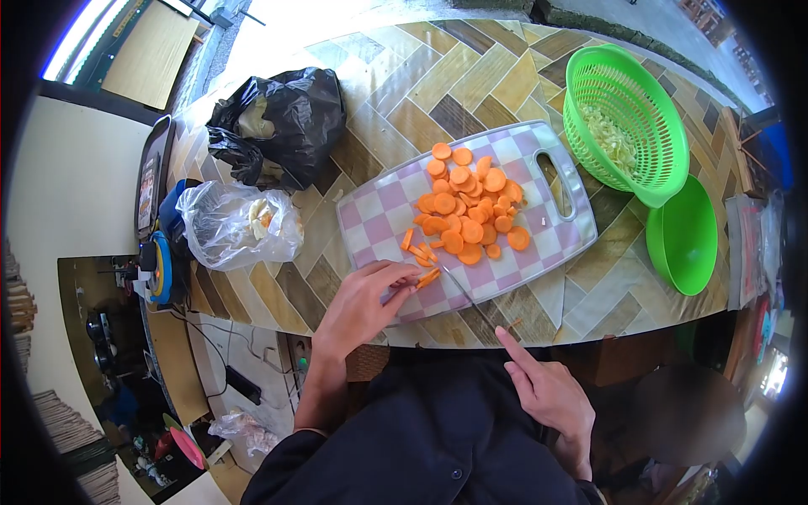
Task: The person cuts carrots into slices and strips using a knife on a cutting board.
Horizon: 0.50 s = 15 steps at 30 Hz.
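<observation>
My left hand (pixel 364 303) is at the near edge of a pink-and-white checkered cutting board (pixel 370 215), its fingers pinched on a small carrot piece (pixel 428 279). Several thin carrot sticks (pixel 414 250) lie just beyond the fingertips. My right hand (pixel 551 394) grips a knife (pixel 468 296), index finger stretched along it; the hand mostly hides the handle. The blade angles onto the board, its tip close to the carrot piece. A heap of round carrot slices (pixel 467 206) covers the middle of the board.
Right of the board stands a green colander (pixel 673 143) holding pale shredded vegetable (pixel 608 139). Next to it is a green bowl (pixel 686 240). At the left are a black plastic bag (pixel 295 118) and a clear plastic bag (pixel 223 227) with scraps. The table (pixel 404 109) has a herringbone wood pattern.
</observation>
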Each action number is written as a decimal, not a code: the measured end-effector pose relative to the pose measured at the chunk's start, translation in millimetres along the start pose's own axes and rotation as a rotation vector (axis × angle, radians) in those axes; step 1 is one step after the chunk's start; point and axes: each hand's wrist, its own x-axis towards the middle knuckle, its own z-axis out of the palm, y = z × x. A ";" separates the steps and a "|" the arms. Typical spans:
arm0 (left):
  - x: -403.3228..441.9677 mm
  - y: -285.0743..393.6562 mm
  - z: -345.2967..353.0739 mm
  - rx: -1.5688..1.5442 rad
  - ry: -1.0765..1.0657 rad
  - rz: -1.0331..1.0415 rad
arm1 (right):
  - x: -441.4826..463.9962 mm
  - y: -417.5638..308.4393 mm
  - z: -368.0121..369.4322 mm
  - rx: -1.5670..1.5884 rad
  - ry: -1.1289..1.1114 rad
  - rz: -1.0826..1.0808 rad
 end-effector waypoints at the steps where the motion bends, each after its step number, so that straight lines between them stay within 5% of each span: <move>1: 0.5 -1.5 1.0 0.001 0.000 0.012 | 0.3 -0.2 -0.1 -0.004 -0.005 -0.001; 15: -1.3 13.2 12.3 0.094 0.068 0.053 | 0.3 2.0 -1.8 -0.001 -0.010 -0.020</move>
